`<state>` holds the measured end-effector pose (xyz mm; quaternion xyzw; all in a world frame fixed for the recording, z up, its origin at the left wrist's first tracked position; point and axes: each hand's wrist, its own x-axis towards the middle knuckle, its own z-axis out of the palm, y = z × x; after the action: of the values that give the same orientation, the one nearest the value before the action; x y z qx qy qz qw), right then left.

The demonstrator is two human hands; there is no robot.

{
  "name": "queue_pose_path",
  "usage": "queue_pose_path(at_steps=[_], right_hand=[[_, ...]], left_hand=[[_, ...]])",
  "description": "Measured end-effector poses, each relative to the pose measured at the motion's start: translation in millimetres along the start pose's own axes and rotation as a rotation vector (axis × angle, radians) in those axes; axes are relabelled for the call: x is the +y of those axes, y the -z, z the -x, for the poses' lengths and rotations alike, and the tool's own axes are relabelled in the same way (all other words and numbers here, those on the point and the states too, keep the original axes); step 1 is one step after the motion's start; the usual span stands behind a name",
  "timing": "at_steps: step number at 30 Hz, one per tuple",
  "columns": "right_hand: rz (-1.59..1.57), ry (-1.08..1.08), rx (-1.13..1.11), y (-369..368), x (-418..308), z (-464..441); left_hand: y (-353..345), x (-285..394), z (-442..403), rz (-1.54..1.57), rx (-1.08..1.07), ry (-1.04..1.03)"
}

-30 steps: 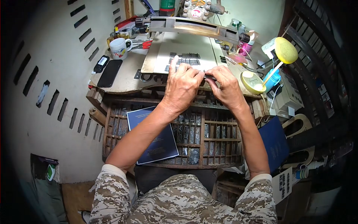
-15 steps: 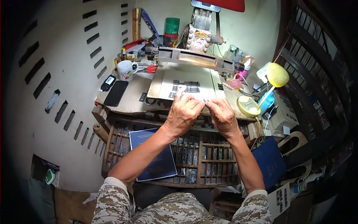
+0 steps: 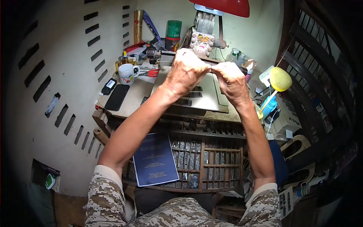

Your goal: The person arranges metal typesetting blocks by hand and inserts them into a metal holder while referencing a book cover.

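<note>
Both hands are raised over the machine's long metal holder [image 3: 167, 59], largely covering it. My left hand [image 3: 185, 72] is closed, its thumb and fingers pressed together toward the right. Close beside it, my right hand [image 3: 231, 78] is closed too, its fingertips almost meeting the left ones. Whatever sits between the fingers is hidden or too small to name. Below the hands lies a pale board [image 3: 208, 102] bearing short rows of dark metal type [image 3: 193, 94], partly covered by my left hand and wrist.
A wooden type case [image 3: 203, 162] with many compartments holds metal pieces, and a printed blue sheet [image 3: 155, 160] lies on it. To the left are a white mug [image 3: 127, 73] and a black phone [image 3: 117, 97]. A yellow mesh-headed object [image 3: 280, 79] stands at the right. A red lamp shade [image 3: 230, 6] hangs above.
Both hands have moved up and away from me, from the board's near edge to the metal holder. They stay closed and close together. The blue sheet now shows more of its print.
</note>
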<state>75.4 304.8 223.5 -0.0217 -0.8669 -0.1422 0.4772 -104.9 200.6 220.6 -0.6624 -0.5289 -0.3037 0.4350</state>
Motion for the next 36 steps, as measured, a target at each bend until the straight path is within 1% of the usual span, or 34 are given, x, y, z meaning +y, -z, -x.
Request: queue_pose_path(at_steps=[4, 8, 9, 13, 14, 18, 19, 23, 24, 25, 26, 28, 34, 36], right_hand=[[0.063, 0.005, -0.023, 3.1, -1.3, 5.4], [-0.2, -0.206, 0.144, 6.2, -7.5, 12.5], [-0.199, -0.204, 0.146, 5.9, -8.6, 12.8], [-0.035, -0.131, 0.176, 2.9, -15.5, 13.3], [-0.039, -0.134, 0.171, 3.8, -16.2, 13.0], [-0.104, -0.269, 0.205, 4.0, -24.1, 16.0], [-0.122, -0.279, 0.186, 1.5, -30.2, 23.5], [-0.315, -0.285, 0.017, 1.4, -50.0, 47.9], [-0.322, -0.289, 0.017, 0.1, -53.9, 51.6], [-0.383, -0.358, -0.066, -1.7, -59.1, 55.4], [-0.441, -0.424, -0.15, -3.9, -64.3, 58.0], [-0.552, -0.551, -0.319, -8.4, -72.3, 59.7], [-0.521, -0.557, -0.412, -33.9, -77.9, 43.8], [-0.44, -0.496, -0.438, -38.0, -77.6, 40.9]], left_hand=[[-2.7, 0.2, 0.1, 0.093, 0.007, -0.003], [-4.9, -4.8, 10.5, 0.192, 0.14, 0.03], [-4.1, -4.2, 10.6, 0.19, 0.142, 0.029], [-1.7, 1.0, 10.7, 0.062, 0.107, 0.053], [-1.0, 1.3, 9.2, 0.063, 0.102, 0.058], [-1.0, -3.3, 12.8, 0.071, 0.011, 0.04], [1.8, -1.6, 23.2, 0.074, -0.01, 0.058], [12.9, -6.0, 41.9, 0.063, 0.12, 0.057], [20.7, -5.7, 53.0, 0.173, 0.062, 0.122], [32.1, -3.3, 69.6, 0.283, 0.002, 0.189], [41.2, -1.4, 85.4, 0.282, -0.004, 0.192], [51.1, 3.4, 112.3, 0.268, -0.19, 0.269], [34.6, 12.8, 144.9, 0.29, -0.174, 0.275], [32.9, 16.6, 145.9, 0.278, -0.153, 0.277]])
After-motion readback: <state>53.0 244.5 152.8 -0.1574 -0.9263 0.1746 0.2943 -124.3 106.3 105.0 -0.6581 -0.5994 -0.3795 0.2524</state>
